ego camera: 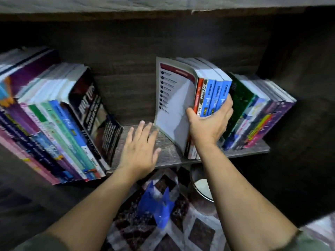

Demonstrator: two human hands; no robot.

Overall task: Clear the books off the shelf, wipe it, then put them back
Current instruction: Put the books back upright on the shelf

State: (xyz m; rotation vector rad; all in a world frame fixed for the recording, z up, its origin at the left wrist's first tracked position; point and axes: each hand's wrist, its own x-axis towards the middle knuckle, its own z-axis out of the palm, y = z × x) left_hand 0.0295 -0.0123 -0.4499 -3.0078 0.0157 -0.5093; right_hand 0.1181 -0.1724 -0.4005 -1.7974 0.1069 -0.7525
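Small clutch of books (208, 98) gripped by the right hand (210, 122) at mid-shelf, thumb on the loose front cover, fingertips hidden between spines, left hand (139, 151) held flat with fingers straight over the bare shelf (163, 156) beside it, leaning rows at both shelf ends blurred, titles unreadable

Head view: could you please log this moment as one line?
right hand grips blue books | left hand open over shelf | clearing underway

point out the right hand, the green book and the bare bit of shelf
right hand (208, 124): head view, back of the hand gripping the bundle of books
green book (240, 98): head view, its front cover
shelf (166, 149): head view, bare board between the book groups
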